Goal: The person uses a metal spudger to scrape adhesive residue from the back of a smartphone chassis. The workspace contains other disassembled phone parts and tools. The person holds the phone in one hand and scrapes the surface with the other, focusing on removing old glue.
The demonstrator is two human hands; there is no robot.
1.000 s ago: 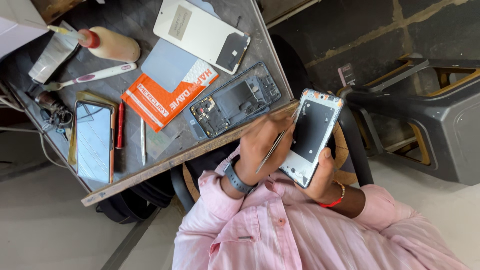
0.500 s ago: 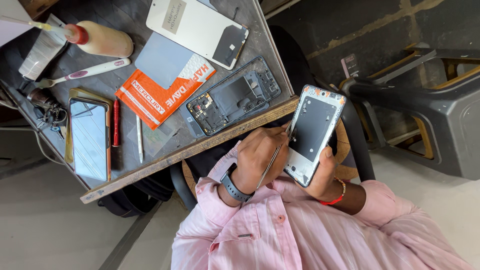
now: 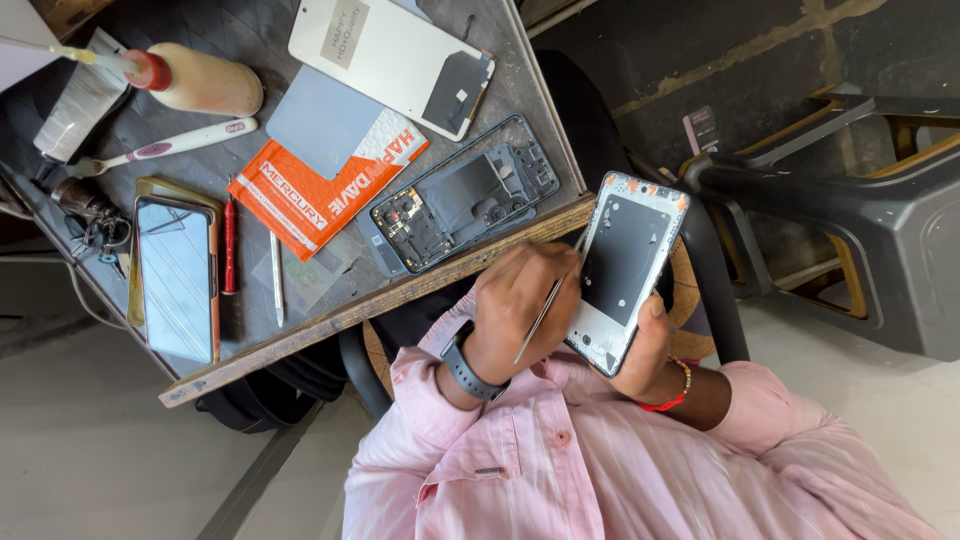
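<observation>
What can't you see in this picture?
Head view only:
- Tweezers' tip: hidden behind the phone frame's edge.
- Right hand's fingers: behind the frame.
- Left hand's palm: turned away.
- Bottle's nozzle end: cut off by the left edge.

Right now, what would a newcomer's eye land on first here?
First, the opened phone frame, held in the right hand just off the table edge, while the left hand works thin metal tweezers against its side. Next, on the table, a stripped phone body lies beside a bright orange packet, with a white back panel above them.
</observation>
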